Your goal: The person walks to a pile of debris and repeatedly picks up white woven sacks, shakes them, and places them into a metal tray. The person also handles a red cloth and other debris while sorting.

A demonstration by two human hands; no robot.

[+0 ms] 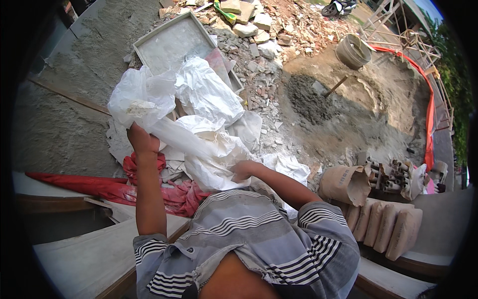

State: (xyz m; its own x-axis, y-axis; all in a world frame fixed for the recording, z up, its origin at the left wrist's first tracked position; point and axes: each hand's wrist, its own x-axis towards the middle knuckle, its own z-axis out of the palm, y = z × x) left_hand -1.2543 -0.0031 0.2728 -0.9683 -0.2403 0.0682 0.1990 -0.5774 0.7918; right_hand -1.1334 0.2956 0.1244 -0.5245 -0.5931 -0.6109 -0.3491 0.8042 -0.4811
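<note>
In front of me is a bunched, translucent plastic bag (130,94), raised at its left end. My left hand (143,139) is closed on it. Its lower part runs right into a crumpled white sack (209,167). My right hand (242,170) grips the near edge of that sack close to my body; some of its fingertips are hidden in the folds. Just beyond lies another crumpled white sack (206,89). Red cloth (184,197) lies beneath, by my left forearm.
A shallow grey tray (174,42) leans on rubble (249,25) ahead. Wet mortar (313,99) with a wooden-handled tool (336,85) in it lies right, below a bucket (352,52). Brown paper sacks (386,224) stand at lower right. A long stick (69,96) points in from the left.
</note>
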